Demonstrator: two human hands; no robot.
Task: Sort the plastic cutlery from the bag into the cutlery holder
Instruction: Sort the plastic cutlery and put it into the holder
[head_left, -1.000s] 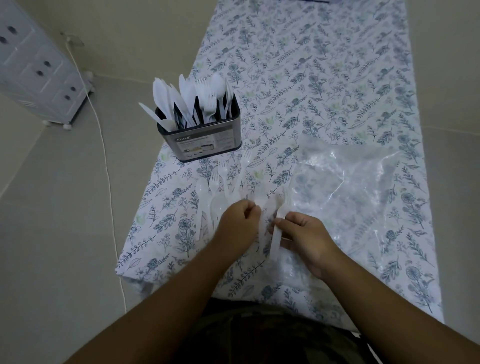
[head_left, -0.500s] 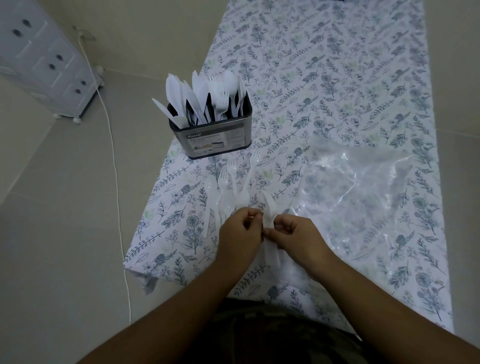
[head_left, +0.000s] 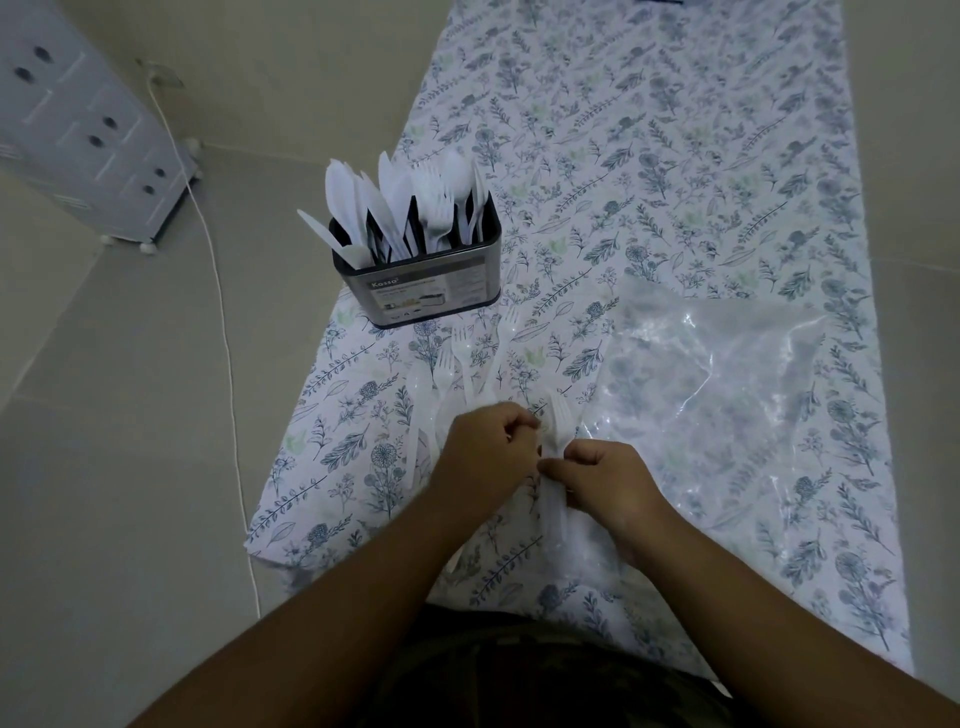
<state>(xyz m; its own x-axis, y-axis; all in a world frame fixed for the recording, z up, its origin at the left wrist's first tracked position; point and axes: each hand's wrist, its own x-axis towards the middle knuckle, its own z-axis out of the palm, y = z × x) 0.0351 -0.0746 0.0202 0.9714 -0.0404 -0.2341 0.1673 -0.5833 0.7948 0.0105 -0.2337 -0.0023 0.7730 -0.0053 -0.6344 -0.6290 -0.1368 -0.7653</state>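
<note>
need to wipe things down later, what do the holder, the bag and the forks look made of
Holder: probably brushed metal, dull grey sheen, with a dark rim and a paper label.
Bag: thin clear plastic film, glossy and crinkled, the cloth's print showing through.
Forks: white plastic, slightly translucent, smooth.

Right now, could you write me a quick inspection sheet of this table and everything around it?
Surface: table under a floral tablecloth.
Job's things: cutlery holder stands upright, packed with white knives, forks and spoons; clear plastic bag lies flat; loose forks lie between holder and hands.
Clutter: nothing seen.
Hands: left hand, fingers curled, what it grips is hidden; right hand pinches a white fork.
Cables: white cord runs across the floor.
Surroundings: tiled floor, white drawer unit at far left.
</note>
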